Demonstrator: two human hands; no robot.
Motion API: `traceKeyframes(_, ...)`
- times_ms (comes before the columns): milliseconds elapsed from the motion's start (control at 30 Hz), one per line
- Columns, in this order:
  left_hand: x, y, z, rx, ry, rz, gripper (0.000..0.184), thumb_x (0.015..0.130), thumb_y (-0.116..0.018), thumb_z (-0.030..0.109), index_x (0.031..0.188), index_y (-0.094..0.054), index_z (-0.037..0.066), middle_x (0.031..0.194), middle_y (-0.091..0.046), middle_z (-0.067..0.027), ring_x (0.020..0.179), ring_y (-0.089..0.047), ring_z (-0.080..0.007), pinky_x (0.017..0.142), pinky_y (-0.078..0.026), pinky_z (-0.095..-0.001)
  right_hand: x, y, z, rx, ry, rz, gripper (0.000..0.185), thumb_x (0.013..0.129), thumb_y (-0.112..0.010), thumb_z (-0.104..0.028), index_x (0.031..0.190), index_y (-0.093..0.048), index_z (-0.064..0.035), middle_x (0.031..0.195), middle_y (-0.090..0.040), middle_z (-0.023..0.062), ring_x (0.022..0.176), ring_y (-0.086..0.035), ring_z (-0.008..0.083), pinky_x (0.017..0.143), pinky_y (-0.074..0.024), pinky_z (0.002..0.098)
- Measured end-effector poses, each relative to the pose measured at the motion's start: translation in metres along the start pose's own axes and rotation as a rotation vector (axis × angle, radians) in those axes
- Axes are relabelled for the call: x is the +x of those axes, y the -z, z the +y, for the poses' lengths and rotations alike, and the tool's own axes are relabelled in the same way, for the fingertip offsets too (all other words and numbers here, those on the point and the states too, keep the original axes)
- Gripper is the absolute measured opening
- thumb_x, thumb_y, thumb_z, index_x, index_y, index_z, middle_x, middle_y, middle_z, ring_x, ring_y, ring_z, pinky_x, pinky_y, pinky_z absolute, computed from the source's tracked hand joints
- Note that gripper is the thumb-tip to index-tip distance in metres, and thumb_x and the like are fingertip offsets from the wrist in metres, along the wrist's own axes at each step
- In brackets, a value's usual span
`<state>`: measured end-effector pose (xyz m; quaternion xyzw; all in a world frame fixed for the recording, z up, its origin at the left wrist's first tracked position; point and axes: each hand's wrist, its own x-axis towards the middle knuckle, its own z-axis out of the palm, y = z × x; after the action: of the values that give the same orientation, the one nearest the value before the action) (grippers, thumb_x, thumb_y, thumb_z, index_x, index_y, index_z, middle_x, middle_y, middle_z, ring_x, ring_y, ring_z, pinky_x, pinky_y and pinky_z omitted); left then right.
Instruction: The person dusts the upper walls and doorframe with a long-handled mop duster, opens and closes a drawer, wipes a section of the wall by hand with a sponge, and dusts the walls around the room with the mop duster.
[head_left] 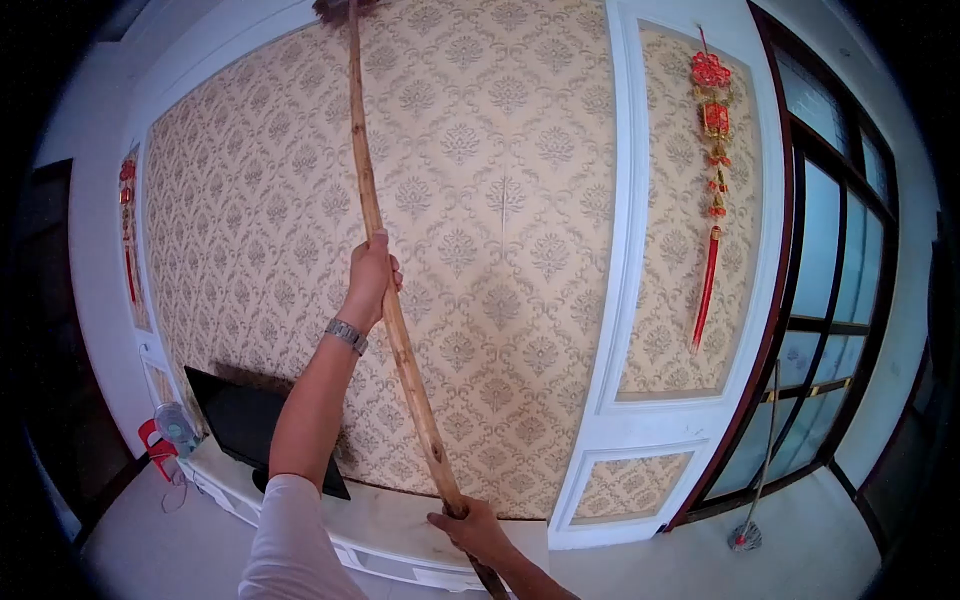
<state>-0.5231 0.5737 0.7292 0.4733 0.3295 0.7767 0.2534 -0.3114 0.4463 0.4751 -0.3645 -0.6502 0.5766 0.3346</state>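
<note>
A long, slightly bent wooden pole (412,385) runs up the middle of the view, in front of the patterned wall. At its top is a dark, brushy head (343,9), partly cut off by the frame edge, near the upper wall border. My left hand (372,277), with a metal-banded watch (347,336) on its wrist, is closed around the pole about midway up. Lower down, my right hand (477,532) grips the pole near its darker bottom end, which leaves the view.
A black television (240,420) stands on a low white cabinet (400,535) along the wall. Left of it are a fan (176,424) and a red stool (155,445). Red hanging ornaments (716,118) flank the wallpaper. A mop (745,537) leans by the glass door (818,235).
</note>
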Motion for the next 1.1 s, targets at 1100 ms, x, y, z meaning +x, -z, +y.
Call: traceKeyframes(1100, -0.120, -0.251, -0.042, 0.054, 0.109, -0.478, 0.022, 0.088, -0.054, 0.023, 0.085, -0.044, 0.004, 0.061, -0.047, -0.0030, 0.042, -0.045, -0.0118, 0.038, -0.041, -0.0259, -0.123, 0.120, 0.085, 0.481, -0.138, 0.150, 0.016, 0.085, -0.060, -0.007, 0.077, -0.047, -0.0024, 0.051, -0.039, 0.0008, 0.040, -0.033, 0.0089, 0.036, -0.0256, 0.0250)
